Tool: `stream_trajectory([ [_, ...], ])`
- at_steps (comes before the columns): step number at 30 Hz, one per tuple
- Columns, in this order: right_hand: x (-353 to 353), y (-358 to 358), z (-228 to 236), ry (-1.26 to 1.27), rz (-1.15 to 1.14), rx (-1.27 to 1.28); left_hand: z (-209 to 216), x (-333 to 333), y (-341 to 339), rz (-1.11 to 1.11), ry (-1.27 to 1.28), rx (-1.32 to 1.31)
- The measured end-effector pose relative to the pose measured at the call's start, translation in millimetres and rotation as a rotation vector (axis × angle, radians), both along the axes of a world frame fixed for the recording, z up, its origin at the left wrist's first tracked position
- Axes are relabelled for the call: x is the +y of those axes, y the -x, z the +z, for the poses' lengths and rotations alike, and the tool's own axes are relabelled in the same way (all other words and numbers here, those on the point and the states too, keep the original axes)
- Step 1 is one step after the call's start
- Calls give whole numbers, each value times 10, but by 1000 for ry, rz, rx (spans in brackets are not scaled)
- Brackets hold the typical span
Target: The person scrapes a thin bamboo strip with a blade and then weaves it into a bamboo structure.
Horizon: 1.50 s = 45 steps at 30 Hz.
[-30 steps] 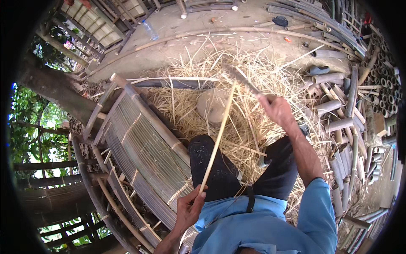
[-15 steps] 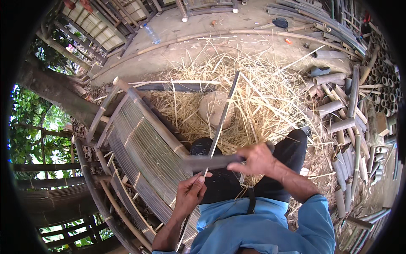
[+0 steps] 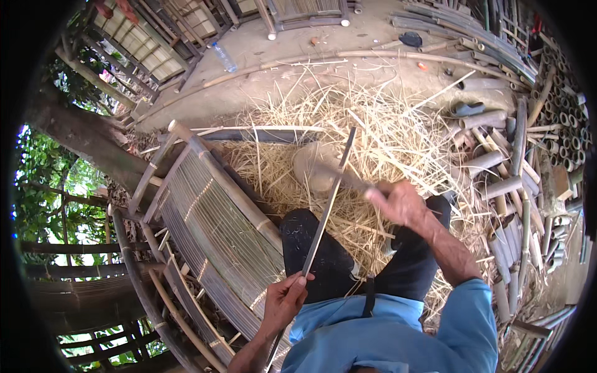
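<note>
My left hand (image 3: 285, 300) is closed on a long, narrow bamboo strip (image 3: 321, 231), gripping it between thumb and fingers at the left of my lap. The strip slants up and away over my left thigh, and its lower end runs down beside my left forearm. My right hand (image 3: 403, 202) is closed round the handle of a knife (image 3: 348, 179), above my right knee. Its blade is smeared by motion and reaches left to the strip's upper part; whether they touch I cannot tell. Behind the strip stands a round, pale wooden block (image 3: 306, 163) amid shavings.
Loose bamboo shavings (image 3: 392, 146) cover the ground ahead. A slatted bamboo bench (image 3: 214, 205) stands close on my left, a tree trunk (image 3: 93, 140) beyond it. Cut bamboo pieces (image 3: 502, 186) lie heaped at the right. A plastic bottle (image 3: 225, 58) lies at the far left.
My right hand and the knife have moved away from me, from near my left hand to the strip's upper part. The strip's far end has come down a little, and my left hand slightly nearer.
</note>
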State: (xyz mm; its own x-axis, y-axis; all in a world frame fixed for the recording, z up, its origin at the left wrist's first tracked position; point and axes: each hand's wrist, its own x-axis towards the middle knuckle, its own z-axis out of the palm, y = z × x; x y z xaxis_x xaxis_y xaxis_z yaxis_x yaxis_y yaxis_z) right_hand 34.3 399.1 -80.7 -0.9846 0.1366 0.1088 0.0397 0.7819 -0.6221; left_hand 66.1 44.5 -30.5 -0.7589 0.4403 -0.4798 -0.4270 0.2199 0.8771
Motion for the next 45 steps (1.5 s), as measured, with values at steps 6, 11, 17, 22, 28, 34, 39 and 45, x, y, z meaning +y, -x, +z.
stream_trajectory([
  [6, 622, 300, -134, 44, -361, 114, -42, 18, -59, -82, 125, 141],
  [11, -214, -32, -52, -6, 8, 118, 54, -17, 123, -44, 83, -18],
  [17, -596, -216, -181, -177, 291, 337, -14, -39, 134, -76, 47, 100],
  [22, -123, 2, -130, -117, -15, 151, 9, -63, 95, -42, 8, 56],
  [28, 112, 33, -182, -78, -153, 111, -41, -58, -67, -43, 23, -47],
  [34, 148, 446, 4, 14, -263, -25, -81, -243, -77, 7, -33, -94],
  [39, -216, 551, -370, 874, -126, -24, -255, -488, -190, -34, 130, 325],
  [45, -1208, 674, -328, 1004, -123, -70, -376, -941, -463, 3, 234, 521],
])
